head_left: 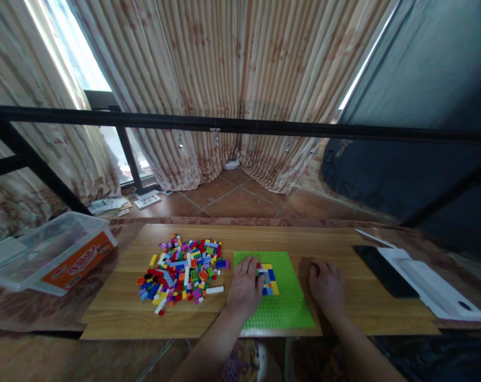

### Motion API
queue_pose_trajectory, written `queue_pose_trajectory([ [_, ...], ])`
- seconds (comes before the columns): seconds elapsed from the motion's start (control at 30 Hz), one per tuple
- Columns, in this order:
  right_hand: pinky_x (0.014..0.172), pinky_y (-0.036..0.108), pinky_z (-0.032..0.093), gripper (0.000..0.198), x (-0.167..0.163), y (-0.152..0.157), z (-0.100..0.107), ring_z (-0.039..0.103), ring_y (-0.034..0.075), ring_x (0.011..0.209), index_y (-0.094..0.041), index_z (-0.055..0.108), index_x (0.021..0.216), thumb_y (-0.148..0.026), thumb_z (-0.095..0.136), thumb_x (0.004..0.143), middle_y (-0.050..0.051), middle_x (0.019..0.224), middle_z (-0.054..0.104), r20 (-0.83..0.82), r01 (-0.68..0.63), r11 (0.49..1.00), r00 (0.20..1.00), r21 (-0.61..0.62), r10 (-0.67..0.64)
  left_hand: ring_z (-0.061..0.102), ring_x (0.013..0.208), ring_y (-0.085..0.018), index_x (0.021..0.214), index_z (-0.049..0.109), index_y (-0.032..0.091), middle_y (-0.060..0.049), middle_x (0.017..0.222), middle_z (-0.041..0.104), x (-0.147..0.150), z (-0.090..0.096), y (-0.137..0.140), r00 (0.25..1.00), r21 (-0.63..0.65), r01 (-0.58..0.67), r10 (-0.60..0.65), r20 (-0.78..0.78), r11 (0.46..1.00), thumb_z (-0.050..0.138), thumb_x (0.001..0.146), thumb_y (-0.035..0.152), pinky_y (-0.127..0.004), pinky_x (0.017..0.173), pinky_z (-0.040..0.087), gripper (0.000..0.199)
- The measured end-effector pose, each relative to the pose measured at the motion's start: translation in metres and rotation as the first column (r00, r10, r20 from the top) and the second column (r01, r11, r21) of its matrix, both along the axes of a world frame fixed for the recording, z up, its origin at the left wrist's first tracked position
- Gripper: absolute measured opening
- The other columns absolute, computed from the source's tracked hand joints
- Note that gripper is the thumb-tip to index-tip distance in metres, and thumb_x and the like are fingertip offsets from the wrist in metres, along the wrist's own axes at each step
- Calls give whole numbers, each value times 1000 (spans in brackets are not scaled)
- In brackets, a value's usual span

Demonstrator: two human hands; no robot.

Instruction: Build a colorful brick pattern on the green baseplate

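Observation:
My left hand (244, 289) lies over the left part of a green baseplate (292, 310), fingers stretched forward and thumb apart. Beside its thumb is a low build of yellow, blue, light blue and orange bricks (271, 276); the hand hides the build's left side. Small red, white and green bits show near the index finger, too small to make out. To the right of the baseplate, my right hand (328, 286) rests on the wooden table (368, 313) with its fingers curled in, and nothing shows in it.
A spread pile of loose bricks (185, 270) covers the table's left half. A clear plastic box (81, 233) with an orange label stands beyond the left edge. At the right lie a black tablet-like slab (386, 271) and a white tray-like piece (431, 286). A black rail (264, 126) crosses beyond the table.

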State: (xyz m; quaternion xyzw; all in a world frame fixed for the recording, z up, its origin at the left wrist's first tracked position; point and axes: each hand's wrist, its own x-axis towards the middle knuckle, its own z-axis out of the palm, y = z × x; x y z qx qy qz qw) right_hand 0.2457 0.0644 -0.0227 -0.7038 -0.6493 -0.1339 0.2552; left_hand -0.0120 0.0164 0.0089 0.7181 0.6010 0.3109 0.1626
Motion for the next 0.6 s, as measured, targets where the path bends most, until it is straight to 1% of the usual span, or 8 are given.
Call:
queue_pose_trajectory([
  [0.1, 76, 34, 36, 26, -1, 0, 1, 55, 23, 88, -14, 68, 98, -23, 44, 91, 12, 94, 66, -4, 6, 1000, 1000, -1, -6, 47, 131, -30, 135, 48, 9, -19, 135, 54, -1, -4, 1, 988, 73, -152, 150, 29, 986, 50, 93, 36, -51, 109, 40, 50],
  [0.2, 75, 33, 35, 26, -2, 0, 1, 55, 23, 87, -15, 68, 98, -23, 44, 92, 12, 95, 66, -9, 16, 1000, 1000, -9, -16, 54, 117, -32, 127, 55, 10, -17, 119, 61, -2, -6, 1, 973, 120, -228, 228, 13, 966, 57, 89, 40, -55, 105, 42, 49],
  [0.27, 75, 33, 35, 26, -3, 0, 2, 54, 23, 85, -15, 68, 97, -24, 45, 91, 12, 95, 66, -7, 21, 1000, 1000, -8, -21, 57, 109, -31, 122, 59, 12, -14, 110, 63, -2, -5, 2, 972, 125, -232, 235, -8, 965, 58, 89, 39, -55, 105, 41, 43],
  [0.33, 76, 33, 35, 26, -3, 0, 2, 54, 23, 85, -15, 69, 98, -23, 45, 91, 12, 94, 67, 0, 18, 1000, 1000, -5, -18, 58, 106, -30, 119, 61, 12, -12, 106, 65, -1, -4, 2, 973, 113, -226, 231, -27, 967, 58, 89, 38, -54, 105, 41, 39],
  [0.5, 78, 33, 35, 27, -3, 0, 2, 53, 23, 86, -14, 69, 98, -23, 45, 92, 12, 94, 66, 21, 18, 1000, 1000, 1, -18, 58, 107, -30, 121, 60, 11, -14, 109, 66, -1, 5, 2, 980, 51, -181, 184, -68, 982, 57, 89, 35, -51, 102, 43, 40],
  [0.6, 78, 33, 36, 27, -3, 0, 2, 54, 23, 87, -14, 69, 99, -24, 44, 92, 12, 95, 66, 15, 21, 1000, 1000, 4, -21, 58, 107, -30, 125, 58, 11, -14, 109, 67, 2, 10, 3, 985, 26, -154, 155, -80, 988, 57, 89, 29, -50, 102, 43, 40],
])
